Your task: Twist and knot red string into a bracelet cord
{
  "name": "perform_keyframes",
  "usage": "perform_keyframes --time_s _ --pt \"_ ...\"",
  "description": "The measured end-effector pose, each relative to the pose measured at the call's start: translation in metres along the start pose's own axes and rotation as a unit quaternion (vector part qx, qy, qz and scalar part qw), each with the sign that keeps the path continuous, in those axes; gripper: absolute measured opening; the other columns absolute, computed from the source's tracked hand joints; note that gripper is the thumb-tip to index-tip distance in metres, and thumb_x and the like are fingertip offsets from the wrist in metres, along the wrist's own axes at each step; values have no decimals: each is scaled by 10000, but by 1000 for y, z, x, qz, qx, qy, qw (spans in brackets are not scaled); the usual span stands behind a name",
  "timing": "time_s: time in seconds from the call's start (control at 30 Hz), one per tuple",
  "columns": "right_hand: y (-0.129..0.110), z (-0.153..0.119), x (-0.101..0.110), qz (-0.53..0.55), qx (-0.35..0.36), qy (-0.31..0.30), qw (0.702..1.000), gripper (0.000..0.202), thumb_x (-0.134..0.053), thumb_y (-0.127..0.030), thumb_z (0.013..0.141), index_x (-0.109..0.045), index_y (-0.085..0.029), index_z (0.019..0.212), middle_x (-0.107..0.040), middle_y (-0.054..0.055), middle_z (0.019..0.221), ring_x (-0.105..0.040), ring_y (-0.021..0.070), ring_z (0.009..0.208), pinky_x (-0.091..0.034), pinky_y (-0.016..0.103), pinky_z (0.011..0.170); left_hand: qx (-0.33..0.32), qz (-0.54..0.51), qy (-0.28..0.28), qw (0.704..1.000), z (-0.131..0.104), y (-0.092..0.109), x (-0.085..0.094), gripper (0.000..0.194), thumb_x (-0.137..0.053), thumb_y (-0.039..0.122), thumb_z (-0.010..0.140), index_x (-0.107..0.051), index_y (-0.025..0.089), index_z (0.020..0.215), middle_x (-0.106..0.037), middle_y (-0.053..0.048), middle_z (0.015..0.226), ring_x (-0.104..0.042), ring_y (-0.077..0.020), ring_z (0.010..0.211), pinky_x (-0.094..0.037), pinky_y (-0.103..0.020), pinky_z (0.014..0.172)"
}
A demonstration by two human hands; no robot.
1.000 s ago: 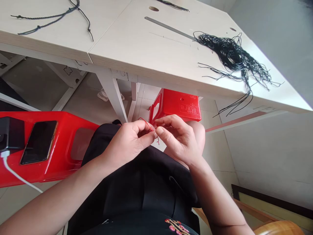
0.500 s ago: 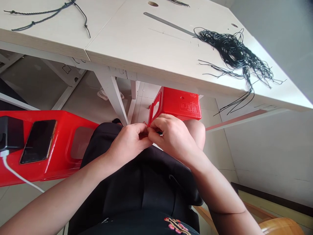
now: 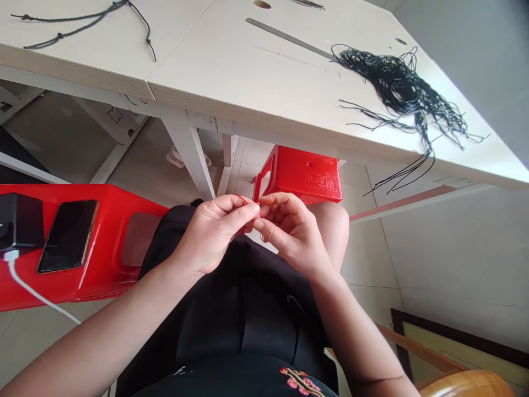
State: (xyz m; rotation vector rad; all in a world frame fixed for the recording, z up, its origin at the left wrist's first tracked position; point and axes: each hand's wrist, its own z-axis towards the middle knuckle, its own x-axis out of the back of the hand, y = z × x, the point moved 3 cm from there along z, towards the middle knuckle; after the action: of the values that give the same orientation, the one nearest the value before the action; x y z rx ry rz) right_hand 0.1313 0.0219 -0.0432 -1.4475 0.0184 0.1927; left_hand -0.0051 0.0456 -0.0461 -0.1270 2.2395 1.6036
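The red cord (image 3: 242, 199) is located between the two hands, above the black garment (image 3: 231, 298) on the lap and in front of the table (image 3: 231, 82). The left hand (image 3: 210, 229) pinches the cord between thumb and forefinger. The right hand (image 3: 295, 237) is partly curled, thumb and forefinger parted beside the cord; whether it grips the cord cannot be told. Work on the cord appears to be in progress: it is not yet released, and any knot is hidden by the fingers. On the table, a black braided cord (image 3: 60, 36) carries formed knots, while a bundle of black cords (image 3: 397, 91) lies loose. The red plastic stool (image 3: 308, 171) bears raised Chinese characters, not reliably legible. The smartphone (image 3: 68, 237) shows a dark screen without readable marking.
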Motion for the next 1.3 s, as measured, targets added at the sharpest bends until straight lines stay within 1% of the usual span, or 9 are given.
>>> perform_keyframes --time_s 0.1,0.17,0.27,0.43,0.63,0.87,1.07,1.17,1.3 --pt "-2 -4 -4 5 10 44 999 124 -692 -253 826 -583 -194 834 -671 -14 719 -674 125 676 -584 276 653 32 -42 -11 999 -2 0 -2 104 -785 247 714 -718 179 672 -644 21 670 -566 -79 635 -473 -201 631" --pt "-5 -5 -6 -13 25 73 997 112 -674 -232 834 -588 -191 776 -672 -20 678 -669 121 641 -579 268 625 49 -61 -18 997 -4 0 -4 108 -786 251 716 -717 174 682 -636 23 664 -560 -76 627 -469 -202 626" --pt "-10 -6 -8 -42 38 105 993 98 -661 -210 830 -600 -191 756 -667 -26 640 -652 114 589 -570 252 572 74 -91 -24 993 -5 -1 -7 111 -780 251 724 -719 164 691 -638 19 673 -566 -78 638 -467 -205 626" --pt "-13 -7 -9 -72 58 121 988 75 -656 -185 816 -622 -190 749 -671 -26 615 -644 108 566 -569 237 549 81 -112 -20 990 -4 -2 -8 98 -769 239 732 -731 164 682 -650 12 671 -579 -80 646 -466 -202 625" --pt "-14 -9 -7 -98 30 138 985 92 -661 -236 809 -611 -187 749 -688 -15 610 -632 104 511 -540 213 456 49 -83 -13 995 -6 -2 -8 100 -771 263 737 -733 175 709 -664 13 686 -586 -80 647 -472 -201 636" --pt "-15 -10 -6 -110 26 151 982 107 -645 -237 815 -614 -189 724 -683 -10 605 -639 106 531 -516 194 454 20 -44 -15 999 -5 0 -12 139 -779 293 733 -722 182 671 -626 21 620 -560 -81 611 -461 -198 596" --pt "-18 -11 -2 -162 7 134 978 134 -613 -275 841 -630 -194 736 -677 -2 628 -625 117 563 -506 209 471 -58 53 6 997 -5 -1 -6 177 -802 361 705 -752 191 707 -695 -5 679 -597 -108 630 -493 -222 623" --pt "-21 -11 0 -201 25 130 971 136 -602 -260 841 -619 -201 719 -645 -12 600 -628 127 601 -503 213 496 -86 101 8 991 -5 0 -3 170 -815 352 688 -759 195 726 -745 -23 778 -652 -136 689 -534 -239 681" --pt "-23 -9 0 -243 59 108 962 131 -575 -216 853 -600 -204 725 -656 -18 648 -603 107 589 -507 207 537 -95 150 -15 984 -5 4 -3 140 -789 334 724 -759 201 757 -757 -17 798 -688 -151 740 -558 -238 737"
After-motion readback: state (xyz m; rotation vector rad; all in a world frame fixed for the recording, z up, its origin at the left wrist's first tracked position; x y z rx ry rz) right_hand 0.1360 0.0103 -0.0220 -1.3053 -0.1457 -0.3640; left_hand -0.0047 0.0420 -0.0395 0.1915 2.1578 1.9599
